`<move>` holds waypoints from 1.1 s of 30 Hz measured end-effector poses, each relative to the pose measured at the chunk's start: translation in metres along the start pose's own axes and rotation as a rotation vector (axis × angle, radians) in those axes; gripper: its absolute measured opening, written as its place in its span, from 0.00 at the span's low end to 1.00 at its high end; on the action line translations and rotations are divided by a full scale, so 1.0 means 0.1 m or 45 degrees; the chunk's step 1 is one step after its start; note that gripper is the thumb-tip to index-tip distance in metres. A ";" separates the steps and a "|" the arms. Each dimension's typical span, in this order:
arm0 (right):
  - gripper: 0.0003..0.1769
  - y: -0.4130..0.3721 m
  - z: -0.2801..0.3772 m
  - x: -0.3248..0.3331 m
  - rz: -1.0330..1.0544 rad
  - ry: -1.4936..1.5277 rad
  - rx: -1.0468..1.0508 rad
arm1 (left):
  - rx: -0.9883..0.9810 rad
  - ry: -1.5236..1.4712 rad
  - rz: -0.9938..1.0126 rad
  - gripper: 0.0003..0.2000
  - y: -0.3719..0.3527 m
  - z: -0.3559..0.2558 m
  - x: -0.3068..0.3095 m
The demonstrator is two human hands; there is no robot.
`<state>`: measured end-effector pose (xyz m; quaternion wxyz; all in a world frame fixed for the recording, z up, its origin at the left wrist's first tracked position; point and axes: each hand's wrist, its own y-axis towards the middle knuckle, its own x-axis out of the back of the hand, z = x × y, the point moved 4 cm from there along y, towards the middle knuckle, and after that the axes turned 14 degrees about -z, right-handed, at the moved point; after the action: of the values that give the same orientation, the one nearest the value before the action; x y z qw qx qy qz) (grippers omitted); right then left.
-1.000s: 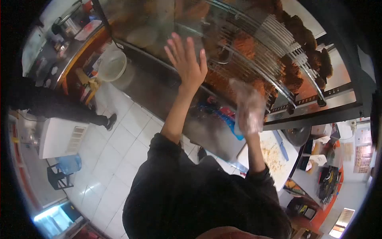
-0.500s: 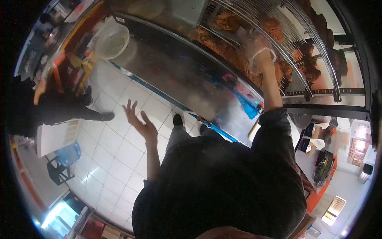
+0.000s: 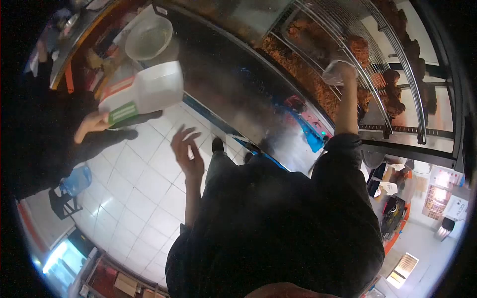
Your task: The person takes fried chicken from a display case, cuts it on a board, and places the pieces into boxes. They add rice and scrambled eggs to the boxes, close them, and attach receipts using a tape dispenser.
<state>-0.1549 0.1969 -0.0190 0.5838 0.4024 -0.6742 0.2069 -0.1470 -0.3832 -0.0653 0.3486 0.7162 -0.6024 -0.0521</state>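
Meat [image 3: 358,49] on rack [image 3: 343,24]; R hand [image 3: 344,74], in clear plastic, at rack bars, grip hidden, can't tell if clenched. L hand [image 3: 190,155] released, fingers loosely curled, just off surface [image 3: 213,64] edge. Co-worker's hand [image 3: 96,124] w/ white box [image 3: 161,89] nr bowl [image 3: 149,39]; open floor [image 3: 131,184] btwn co-worker & L hand.

The rack [image 3: 367,83] is glossy metal, the glove [image 3: 336,73] seemingly thin plastic.
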 end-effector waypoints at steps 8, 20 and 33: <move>0.18 0.69 -0.65 -0.30 -0.415 -0.389 -0.292 | -0.023 -0.389 0.268 0.18 -0.30 -0.14 -0.45; 0.16 0.40 -0.12 -0.05 -0.308 -0.253 -0.083 | 0.635 -0.372 0.472 0.08 -0.89 0.66 -0.90; 0.22 -1.73 0.45 0.37 -0.758 0.454 0.705 | 0.633 -0.320 0.572 0.23 -0.75 0.34 -1.38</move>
<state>-0.0469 0.0495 -0.0276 0.5953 0.6782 -0.3367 0.2689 -0.1391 -0.2711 -0.1805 0.0897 0.6168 -0.7772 0.0864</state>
